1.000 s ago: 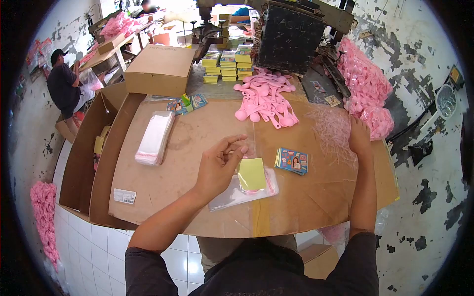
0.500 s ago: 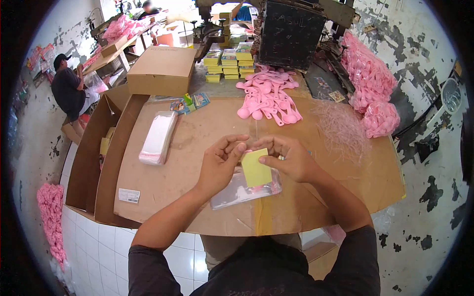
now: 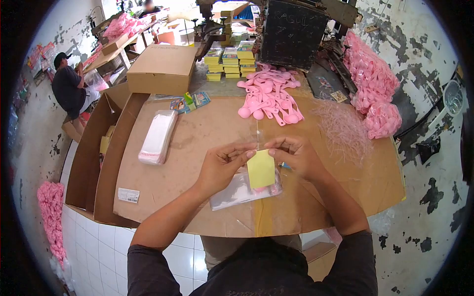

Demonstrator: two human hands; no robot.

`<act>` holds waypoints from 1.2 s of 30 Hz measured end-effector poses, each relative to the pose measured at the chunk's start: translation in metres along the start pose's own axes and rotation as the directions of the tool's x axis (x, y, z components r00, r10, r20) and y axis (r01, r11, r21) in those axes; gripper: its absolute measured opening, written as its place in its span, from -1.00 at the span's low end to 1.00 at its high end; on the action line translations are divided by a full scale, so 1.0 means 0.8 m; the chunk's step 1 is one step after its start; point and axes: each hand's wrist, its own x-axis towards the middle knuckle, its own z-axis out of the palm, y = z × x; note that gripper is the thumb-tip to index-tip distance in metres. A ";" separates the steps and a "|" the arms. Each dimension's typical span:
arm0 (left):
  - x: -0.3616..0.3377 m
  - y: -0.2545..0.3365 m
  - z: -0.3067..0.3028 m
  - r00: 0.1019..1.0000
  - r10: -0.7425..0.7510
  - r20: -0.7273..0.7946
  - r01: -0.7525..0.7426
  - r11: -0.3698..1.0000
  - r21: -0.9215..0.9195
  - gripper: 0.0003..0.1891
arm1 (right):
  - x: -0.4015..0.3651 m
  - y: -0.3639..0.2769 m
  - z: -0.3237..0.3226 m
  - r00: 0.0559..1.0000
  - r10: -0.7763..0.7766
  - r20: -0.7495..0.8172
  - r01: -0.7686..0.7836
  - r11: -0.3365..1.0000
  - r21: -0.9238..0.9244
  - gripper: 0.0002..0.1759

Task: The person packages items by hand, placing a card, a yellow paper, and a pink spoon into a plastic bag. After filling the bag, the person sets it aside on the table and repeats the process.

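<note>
A yellow card [image 3: 261, 170] hangs upright between my hands, over a clear plastic bag stack [image 3: 232, 193] on the cardboard-covered table. My left hand [image 3: 224, 165] pinches the card's top left corner between thumb and fingers. On the other side, my right hand [image 3: 294, 155] pinches its top right corner. Something thin and clear rises above the card from between the fingertips. Beyond my hands lies a pile of pink spoons [image 3: 270, 98]. Another stack of clear bags [image 3: 158, 137] lies to the left.
A closed carton [image 3: 162, 69] stands at the back left, near stacks of yellow cards [image 3: 230, 64]. Pink strands [image 3: 344, 130] and bagged pink spoons [image 3: 370, 74] are at the right. A dark machine [image 3: 291, 34] stands behind. A person [image 3: 69, 89] sits at far left.
The yellow card has shifted slightly right and hangs straighter. My right hand has moved a little right, and its fingers have closed toward the card's top corner.
</note>
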 end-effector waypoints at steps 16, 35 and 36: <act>0.000 -0.002 -0.018 0.988 0.088 0.125 -0.083 0.996 -0.038 -0.73 | 0.001 0.005 -0.031 0.990 0.010 0.138 -0.037 0.980 0.194 -0.79; 0.008 -0.001 -0.016 0.983 -0.060 0.173 0.049 0.996 0.072 -0.68 | 0.000 0.014 -0.029 0.989 -0.039 0.146 0.046 0.998 -0.039 -0.74; 0.008 -0.002 -0.016 0.984 -0.051 0.168 0.041 0.997 0.067 -0.68 | 0.000 0.015 -0.027 0.989 -0.050 0.139 0.053 0.998 -0.022 -0.71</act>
